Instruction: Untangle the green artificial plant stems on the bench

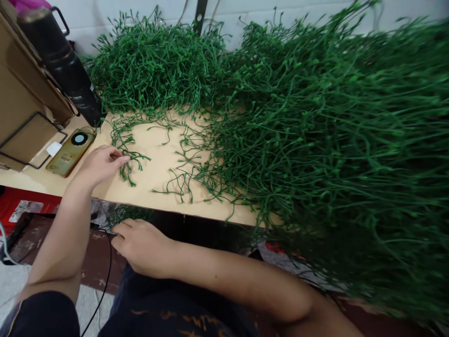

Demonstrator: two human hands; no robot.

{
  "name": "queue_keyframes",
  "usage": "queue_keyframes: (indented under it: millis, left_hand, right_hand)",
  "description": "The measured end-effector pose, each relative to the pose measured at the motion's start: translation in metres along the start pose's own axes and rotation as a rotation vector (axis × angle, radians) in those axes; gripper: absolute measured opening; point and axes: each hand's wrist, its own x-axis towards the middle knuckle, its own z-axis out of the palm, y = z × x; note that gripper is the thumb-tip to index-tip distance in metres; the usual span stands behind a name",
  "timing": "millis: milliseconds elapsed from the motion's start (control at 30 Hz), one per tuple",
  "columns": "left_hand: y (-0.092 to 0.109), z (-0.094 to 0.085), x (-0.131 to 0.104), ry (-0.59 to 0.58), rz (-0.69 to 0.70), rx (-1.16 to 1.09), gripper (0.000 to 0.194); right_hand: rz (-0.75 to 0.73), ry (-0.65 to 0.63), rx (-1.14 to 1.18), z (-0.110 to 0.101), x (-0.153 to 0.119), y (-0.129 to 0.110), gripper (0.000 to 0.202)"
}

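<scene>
Over the left part of the tan tabletop (157, 154), my left hand (105, 164) has its thumb and fingers pinched on a small green plastic stem (135, 159) with branching tips. My right hand (138, 241) is lower, in front of the table's front edge, with its fingers curled; whatever is between its fingertips is too hidden to name. A big heap of green artificial stems (298, 126) covers the right side, its far right blurred. Another green pile (157, 65) lies along the back, and loose stems trail from it toward my left hand.
At the left, a black bottle (66, 65) stands beside a cardboard box (24, 89) and a wire frame (31, 135). A phone (72, 152) lies near my left wrist. A black cable (108, 271) hangs below the table, near a red object (31, 206).
</scene>
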Motion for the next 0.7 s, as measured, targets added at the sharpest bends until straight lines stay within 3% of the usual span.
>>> queue_keyframes:
  millis: [167,300,400,467,533,700]
  left_hand:
    - [-0.003,0.01,0.003,-0.028,0.036,-0.089,0.021]
    - [0.009,0.01,0.01,0.013,0.056,-0.388,0.019]
    - [0.035,0.01,0.018,-0.034,0.056,-0.637,0.02]
    - [0.053,0.013,0.024,-0.071,0.071,-0.73,0.023]
    - [0.065,0.018,0.029,-0.095,0.083,-0.784,0.023]
    - [0.076,0.031,0.039,-0.148,0.01,-0.891,0.019]
  right_hand:
    - [-0.02,0.011,-0.02,-0.027,-0.001,0.006,0.021]
    - [0.197,0.312,0.063,-0.072,-0.004,0.027,0.025]
    - [0.365,0.608,0.078,-0.097,-0.001,0.057,0.022]
    - [0.47,0.731,0.004,-0.104,0.001,0.08,0.025]
    - [0.563,0.755,-0.081,-0.103,0.004,0.099,0.031]
    - [0.737,0.583,-0.138,-0.09,0.001,0.122,0.03]
